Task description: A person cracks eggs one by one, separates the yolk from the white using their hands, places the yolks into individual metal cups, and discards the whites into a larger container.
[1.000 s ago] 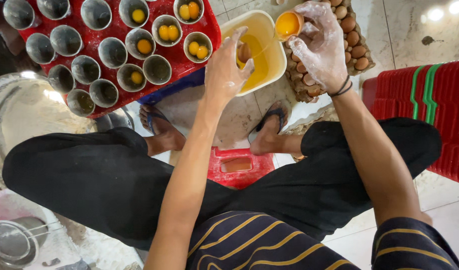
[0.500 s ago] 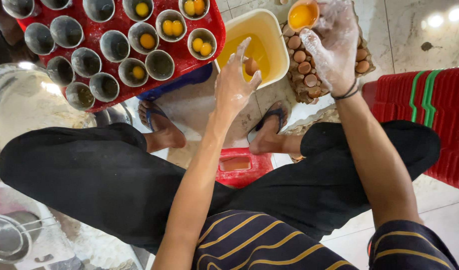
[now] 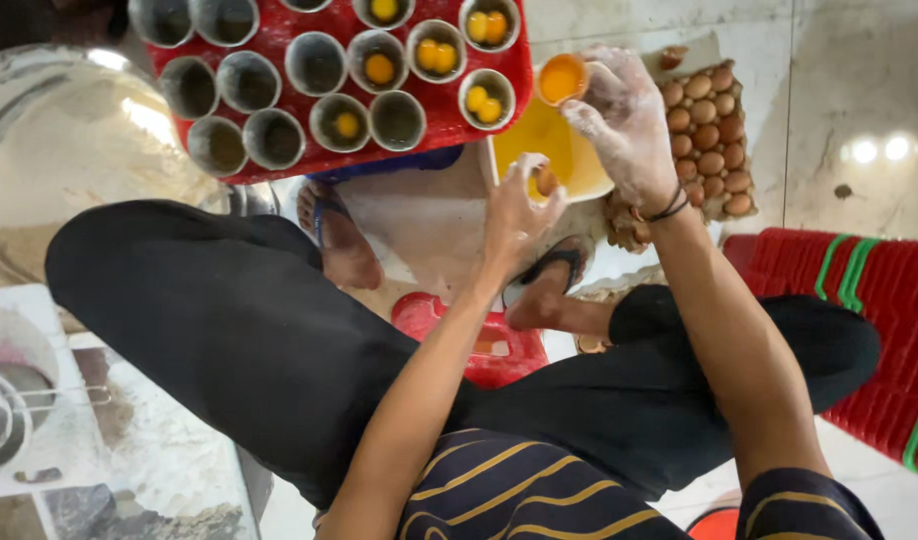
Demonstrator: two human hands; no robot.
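Yolk up high, egg down low over the tub

Right hand (image 3: 629,125) pinches a half shell (image 3: 561,79) cradling a yolk, tilted beside the red tray (image 3: 279,150); a tip spills it short of the cups (image 3: 397,120). Left hand (image 3: 519,205) grips an egg (image 3: 546,181) over the yellow tub (image 3: 579,170); floury fingers could let it slip.

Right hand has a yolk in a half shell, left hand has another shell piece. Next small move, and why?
Probably carry the right hand left and tip the yolk-filled half shell into an empty cup on the red tray. Nearby cups already hold yolks, and the left hand holds its shell piece over the yellow tub.
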